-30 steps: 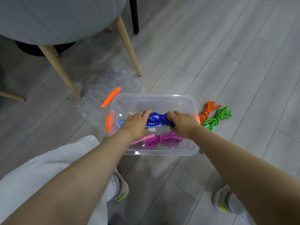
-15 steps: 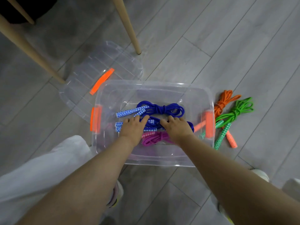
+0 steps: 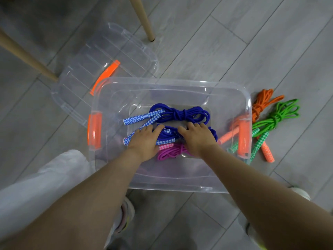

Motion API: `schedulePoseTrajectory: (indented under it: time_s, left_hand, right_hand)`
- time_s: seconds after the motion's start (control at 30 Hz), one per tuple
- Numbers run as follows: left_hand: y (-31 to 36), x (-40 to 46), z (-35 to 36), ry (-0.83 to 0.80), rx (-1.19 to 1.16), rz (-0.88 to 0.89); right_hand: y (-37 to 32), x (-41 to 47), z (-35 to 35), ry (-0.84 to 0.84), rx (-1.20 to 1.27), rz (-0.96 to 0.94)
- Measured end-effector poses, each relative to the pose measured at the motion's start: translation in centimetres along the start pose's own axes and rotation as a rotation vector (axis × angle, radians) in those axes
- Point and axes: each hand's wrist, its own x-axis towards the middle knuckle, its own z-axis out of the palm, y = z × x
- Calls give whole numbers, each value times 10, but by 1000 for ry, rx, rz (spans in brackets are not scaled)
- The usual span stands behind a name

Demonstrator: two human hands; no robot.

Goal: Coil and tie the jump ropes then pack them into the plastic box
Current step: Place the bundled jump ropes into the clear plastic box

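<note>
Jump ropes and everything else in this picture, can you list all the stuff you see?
blue jump ropes: two, blue, inside the box; one at the back, one under both hands
pink jump rope: one, pink, inside the box, nearest the person
orange jump rope: one, orange, on the floor right of the box
green jump rope: one, green, on the floor beside the orange one
plastic box: one, clear with orange latches, on the floor
lid: one, clear, on the floor behind the box's left side
chair legs: two, wooden, top left
floor: grey planks
shoes: two, pale, bottom edge
left hand: on the nearer blue rope
right hand: on the same rope
</note>
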Motion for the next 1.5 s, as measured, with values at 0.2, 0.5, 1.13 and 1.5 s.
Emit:
schedulePoseTrajectory:
  time_s: [0.2, 0.5, 1.13, 1.5]
  left_hand:
    - [-5, -26, -11, -107, -395, 129]
    - [-6, -41, -6, -247, -268, 190]
    - [44, -33, -11, -87, -161, -112]
    - [98, -32, -58, 204, -352, -185]
  right_hand:
    - [9, -20, -14, 5, 102, -174]
    - [6, -35, -5, -242, 146, -271]
    - [-1, -37, 9, -441, 143, -224]
    - [12, -92, -32, 177, 237, -99]
